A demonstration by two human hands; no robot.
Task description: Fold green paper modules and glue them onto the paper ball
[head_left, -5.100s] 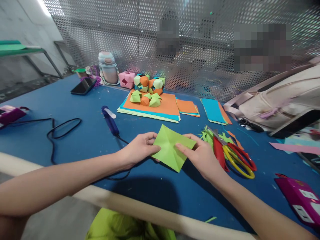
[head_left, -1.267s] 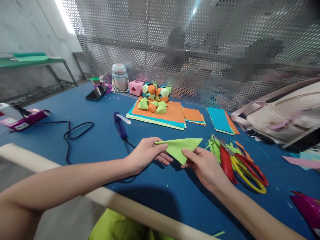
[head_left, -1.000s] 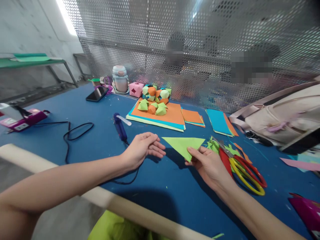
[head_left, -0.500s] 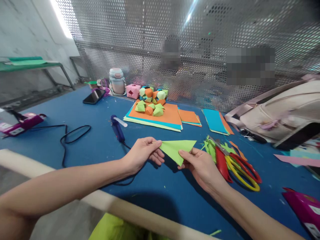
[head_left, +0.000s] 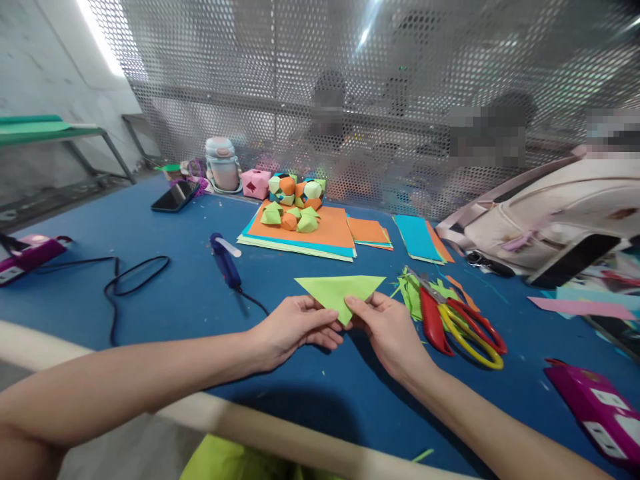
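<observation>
A light green paper triangle (head_left: pixel 336 291), folded flat, is held just above the blue table (head_left: pixel 150 293), with its point toward me. My left hand (head_left: pixel 295 327) pinches the lower tip from the left. My right hand (head_left: pixel 387 330) pinches the same tip from the right, thumb on top. Both hands meet at the bottom corner.
Red and yellow scissors (head_left: pixel 453 320) lie on green paper scraps right of my hands. A blue glue gun (head_left: pixel 224 259) with a black cord lies to the left. Behind are stacked coloured sheets (head_left: pixel 320 230) with folded paper balls, a phone (head_left: pixel 173 197), a pale backpack (head_left: pixel 545 213), and magenta boxes (head_left: pixel 595 407).
The square green sheet became a folded triangle. My left hand let go about a second ago, then took hold again; both hands now pinch the triangle's near tip.
</observation>
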